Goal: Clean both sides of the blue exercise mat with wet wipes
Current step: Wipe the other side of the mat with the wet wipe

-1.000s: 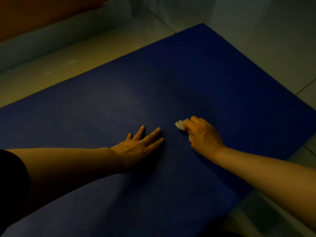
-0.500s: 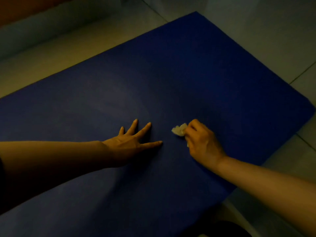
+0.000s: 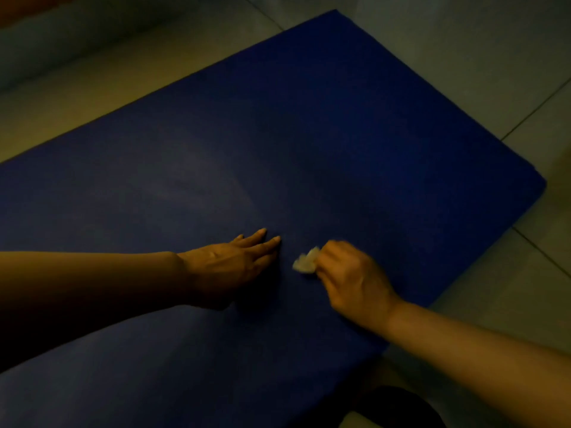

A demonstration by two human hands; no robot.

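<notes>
The blue exercise mat (image 3: 309,134) lies flat on the tiled floor and fills most of the view. My left hand (image 3: 228,267) rests palm-down on the mat near its middle, fingers straight and close together. Just to its right, my right hand (image 3: 352,279) grips a crumpled white wet wipe (image 3: 306,261) and holds it down against the mat. The wipe sticks out past my fingers toward the left hand. The room is dim.
Pale floor tiles (image 3: 463,57) surround the mat at the back and right. A low wall base (image 3: 77,35) runs along the far left. A dark shape (image 3: 398,409), perhaps my knee, sits at the bottom edge.
My right hand has slid the wipe a little toward me and leftward, closer to my left hand. The left hand's fingers have drawn together. The view has tilted slightly.
</notes>
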